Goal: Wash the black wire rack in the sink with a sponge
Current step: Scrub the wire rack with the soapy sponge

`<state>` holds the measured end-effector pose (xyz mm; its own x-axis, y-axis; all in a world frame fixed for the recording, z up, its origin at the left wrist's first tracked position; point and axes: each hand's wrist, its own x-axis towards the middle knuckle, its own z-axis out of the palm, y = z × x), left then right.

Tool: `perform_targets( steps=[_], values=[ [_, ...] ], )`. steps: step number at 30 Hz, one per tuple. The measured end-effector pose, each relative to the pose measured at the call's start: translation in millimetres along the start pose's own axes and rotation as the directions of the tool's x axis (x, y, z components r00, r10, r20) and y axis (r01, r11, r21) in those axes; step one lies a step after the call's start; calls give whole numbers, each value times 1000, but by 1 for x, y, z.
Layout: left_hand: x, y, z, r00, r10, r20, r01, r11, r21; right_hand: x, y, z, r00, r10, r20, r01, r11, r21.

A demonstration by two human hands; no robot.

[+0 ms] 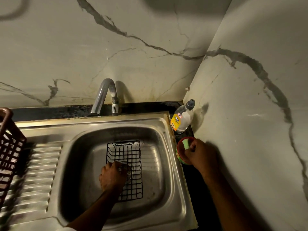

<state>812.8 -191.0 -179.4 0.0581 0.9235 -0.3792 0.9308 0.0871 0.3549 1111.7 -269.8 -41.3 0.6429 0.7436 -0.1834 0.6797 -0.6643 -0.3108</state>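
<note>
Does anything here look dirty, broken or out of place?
Nothing is broken or spilled. Brownish stains run down the marble wall behind the tap, and grime lines the sink rim near the soap bottle.

Single head-worn wide-angle view, steeply down and forward, close above the sink (175,147) in a wall corner.

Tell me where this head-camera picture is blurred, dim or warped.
Head view: dim, yellowish light; the brown crate and the drainboard at the left edge are motion-smeared; the faucet throws a shadow on the wall; wide-angle distortion bends the sink rim.
</note>
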Motion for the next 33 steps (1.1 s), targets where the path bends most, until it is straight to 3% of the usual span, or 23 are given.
perform_targets(
  steps=[8,13,19,27,33],
  values=[
    [5,-8,2,1000,25,11,-24,998,-52,19,-12,7,966,-160,202,202,957,-209],
    [7,-10,0,999,27,33,-25,998,-55,25,-13,5,956,-148,252,189,971,-145],
    [8,-11,-5,999,28,43,-23,995,-99,26,-9,1,979,-107,174,138,974,-177],
    [9,-17,-6,998,55,30,-52,994,-95,20,-14,3,959,-143,245,212,935,-285],
    [9,-15,-6,997,71,35,-69,995,-66,23,-18,14,973,-93,209,129,978,-164]
  ],
)
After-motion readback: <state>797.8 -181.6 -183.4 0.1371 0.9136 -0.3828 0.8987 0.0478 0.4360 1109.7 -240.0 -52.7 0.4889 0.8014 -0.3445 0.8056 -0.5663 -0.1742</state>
